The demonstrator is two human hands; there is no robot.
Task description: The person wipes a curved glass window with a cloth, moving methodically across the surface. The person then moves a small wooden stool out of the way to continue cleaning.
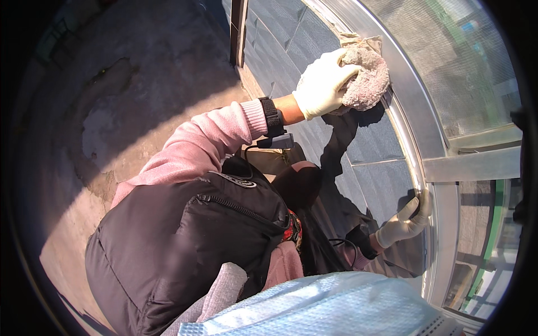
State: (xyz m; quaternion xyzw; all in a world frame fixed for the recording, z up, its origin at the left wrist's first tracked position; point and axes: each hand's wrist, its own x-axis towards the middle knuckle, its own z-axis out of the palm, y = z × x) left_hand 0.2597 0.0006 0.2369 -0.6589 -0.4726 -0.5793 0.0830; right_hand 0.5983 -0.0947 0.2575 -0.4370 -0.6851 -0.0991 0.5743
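Observation:
My left hand [323, 84], in a pale rubber glove, holds a bunched, fluffy pinkish-grey rag [367, 77]. The rag presses against the metal window frame [403, 63], just above the blue-grey wall tiles [374, 143]. A crumpled beige piece of cloth [359, 40] shows at the rag's upper end. Lower down in the view, my right hand [403, 224], gloved the same way, touches the frame's lower edge. Its thumb stands apart from the fingers, and nothing shows in it.
A mesh window panel [454, 71] lies beyond the frame, with another pane [475, 235] below it. A dark post [238, 33] rises at the wall's far end. Concrete ground [143, 147] lies to the left. A cabled device [275, 141] hangs at my left wrist.

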